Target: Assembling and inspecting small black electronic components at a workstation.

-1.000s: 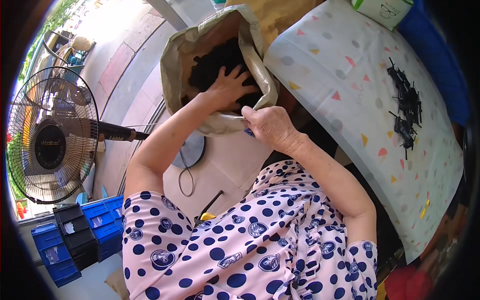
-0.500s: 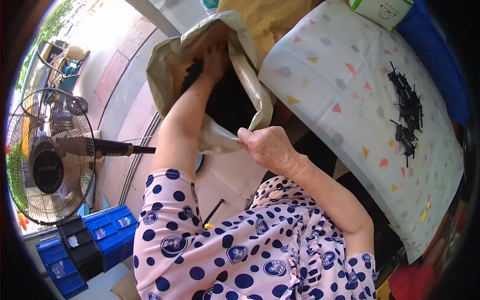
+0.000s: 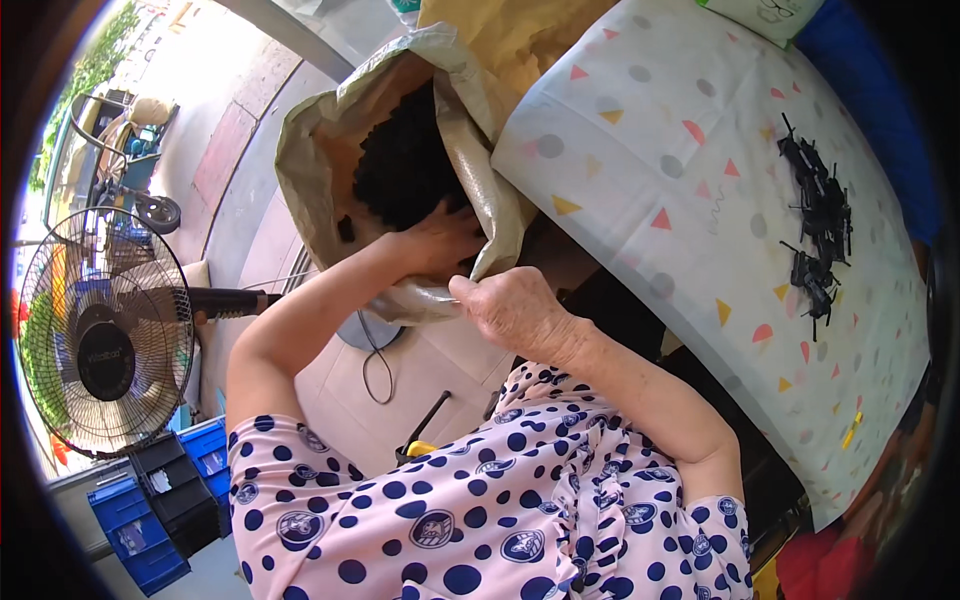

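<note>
A pale woven sack point(image 3: 305, 185) with its mouth open stands in front of me. Inside it lies a heap of small black pieces point(image 3: 405, 160), too dark to tell one from another. My left hand point(image 3: 445, 243) is down in the sack at the near side of the heap, its fingers partly hidden against the black pieces. On the near right rim, my right hand point(image 3: 515, 310) pinches the sack's edge between thumb and fingers. A small cluster of black plastic parts point(image 3: 817, 225) with thin prongs lies on the patterned tablecloth point(image 3: 640, 130) to the right.
A standing fan point(image 3: 105, 350) is at the left, its pole reaching toward the sack. Blue and black plastic bins point(image 3: 135, 525) stand at lower left. Brown paper point(image 3: 510, 35) lies beyond the sack. The table also holds a white-and-green box point(image 3: 765, 15) and a small yellow object point(image 3: 852, 430).
My left hand has drawn back from the far part of the sack to its near side, uncovering more of the black heap. My right hand keeps hold of the rim.
</note>
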Motion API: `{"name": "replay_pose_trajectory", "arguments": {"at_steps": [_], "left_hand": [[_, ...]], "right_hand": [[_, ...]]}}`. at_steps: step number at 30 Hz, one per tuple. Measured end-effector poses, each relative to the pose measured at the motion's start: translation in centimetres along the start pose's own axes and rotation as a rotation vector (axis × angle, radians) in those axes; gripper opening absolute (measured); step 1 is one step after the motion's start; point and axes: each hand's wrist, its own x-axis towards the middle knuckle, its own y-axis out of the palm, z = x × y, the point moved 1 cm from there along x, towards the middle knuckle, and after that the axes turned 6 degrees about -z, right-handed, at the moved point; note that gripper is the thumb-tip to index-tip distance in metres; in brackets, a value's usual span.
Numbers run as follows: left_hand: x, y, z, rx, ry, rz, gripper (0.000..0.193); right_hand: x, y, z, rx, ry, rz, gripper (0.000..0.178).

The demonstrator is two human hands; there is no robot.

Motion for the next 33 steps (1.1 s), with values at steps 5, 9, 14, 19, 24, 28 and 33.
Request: {"name": "replay_pose_trajectory", "arguments": {"at_steps": [5, 9, 14, 19, 24, 28, 33], "left_hand": [[3.9, 3.6, 4.7, -0.038, 0.019, -0.184, 0.063], [3.9, 3.1, 9.8, 0.144, -0.232, -0.461, 0.064], [4.6, 0.8, 15.6, 0.186, -0.459, -0.478, 0.059], [5.5, -2.5, 15.0, 0.033, -0.678, -0.468, 0.053], [3.2, -6.1, 12.4, -0.391, -0.679, -0.644, 0.033], [3.0, -11.2, 4.8, 0.028, -0.513, -0.964, 0.028], [5.8, -11.7, 4.3, 0.278, -0.23, -0.481, 0.031]], "right_hand": [[-0.2, -0.2, -0.3, 0.008, 0.025, -0.028, 0.009], [0.0, 0.0, -0.5, 0.011, 0.046, -0.007, 0.011], [0.5, 1.3, 0.0, 0.046, 0.021, -0.012, 0.013], [0.3, 1.2, 0.3, -0.112, -0.108, 0.034, 0.02], [-1.0, -0.5, 0.0, 0.373, 0.264, -0.343, 0.04], [-2.9, 0.7, -3.3, 0.808, 0.748, -0.472, 0.045], [-2.1, 1.0, -3.4, 0.939, 1.022, -0.303, 0.059]]}}
